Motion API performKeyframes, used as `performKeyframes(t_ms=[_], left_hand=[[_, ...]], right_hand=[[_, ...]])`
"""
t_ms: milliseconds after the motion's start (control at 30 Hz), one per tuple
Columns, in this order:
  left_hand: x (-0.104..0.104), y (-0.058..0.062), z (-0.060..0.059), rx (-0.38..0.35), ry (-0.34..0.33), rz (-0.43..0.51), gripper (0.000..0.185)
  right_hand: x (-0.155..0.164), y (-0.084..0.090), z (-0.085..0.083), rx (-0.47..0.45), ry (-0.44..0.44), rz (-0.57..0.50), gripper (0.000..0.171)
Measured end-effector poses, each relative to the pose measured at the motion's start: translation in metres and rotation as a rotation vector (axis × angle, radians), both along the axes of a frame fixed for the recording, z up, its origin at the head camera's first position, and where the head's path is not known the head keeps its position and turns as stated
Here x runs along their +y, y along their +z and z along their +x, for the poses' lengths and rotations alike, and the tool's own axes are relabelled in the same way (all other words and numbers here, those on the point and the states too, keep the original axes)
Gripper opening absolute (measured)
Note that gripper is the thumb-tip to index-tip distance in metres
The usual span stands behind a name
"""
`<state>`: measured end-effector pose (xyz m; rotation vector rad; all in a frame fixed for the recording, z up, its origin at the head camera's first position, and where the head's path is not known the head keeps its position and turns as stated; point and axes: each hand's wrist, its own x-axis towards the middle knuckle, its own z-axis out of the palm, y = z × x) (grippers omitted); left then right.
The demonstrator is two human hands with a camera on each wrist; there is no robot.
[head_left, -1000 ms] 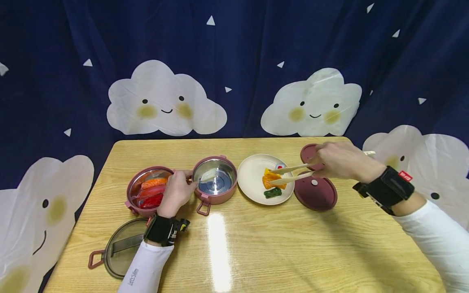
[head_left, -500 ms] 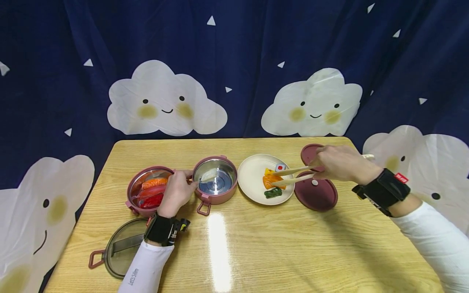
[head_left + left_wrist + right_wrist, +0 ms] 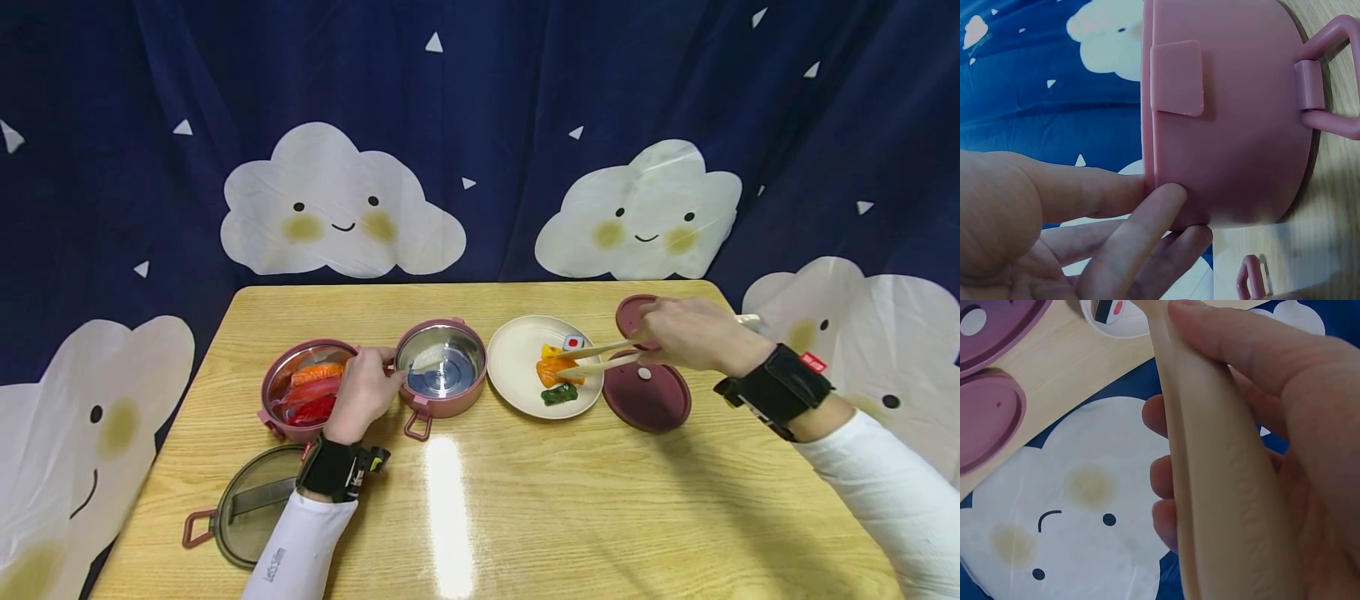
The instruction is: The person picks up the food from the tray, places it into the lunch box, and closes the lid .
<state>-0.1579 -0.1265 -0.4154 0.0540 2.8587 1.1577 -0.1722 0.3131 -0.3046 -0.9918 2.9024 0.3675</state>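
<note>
Beige tongs [image 3: 600, 357] sat in the right hand [image 3: 686, 333], fingers and thumb curled round the handles; the wrist view showed the grip closed firmly near the hinge end. Tong tips were closed on the orange food piece [image 3: 553, 369], which lay on the cream plate [image 3: 517, 367], right of centre on the table [image 3: 480, 492]. A green piece [image 3: 558, 394] lay just near of it on the plate, and a small white roll with a red centre [image 3: 573, 342] just beyond.

Left hand [image 3: 362, 392] held the side of the pink pot [image 3: 441, 367], thumb and fingers pressed against its wall near the rim, as the wrist view showed. That pot stood just left of the plate and held one pale piece [image 3: 429, 358] on its steel bottom.

Judgement: a steady squeeze on the tongs, taking the orange piece across its middle, would keep it from slipping; the left hand should keep the pot from sliding.

Further left, touching distance from the left hand, a second pink pot [image 3: 303, 392] held red and orange pieces. A clear lid [image 3: 251, 508] lay at the near left edge. Two dark pink lids [image 3: 647, 393] lay right of the plate, under the right hand. Dark blue cloth with cloud faces [image 3: 341, 204] hung behind.
</note>
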Motion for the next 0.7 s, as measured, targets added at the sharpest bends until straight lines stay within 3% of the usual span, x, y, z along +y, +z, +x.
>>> performKeyframes(t_ms=[500,700], left_hand=[[0.0,0.001,0.0,-0.002,0.004,-0.008,0.033],[0.001,0.0,-0.001,0.003,0.002,-0.008,0.033]], right_hand=[[-0.013,-0.002,-0.004,-0.035,0.016,-0.016,0.015],[-0.019,-0.002,-0.006,-0.015,0.067,-0.035,0.012]])
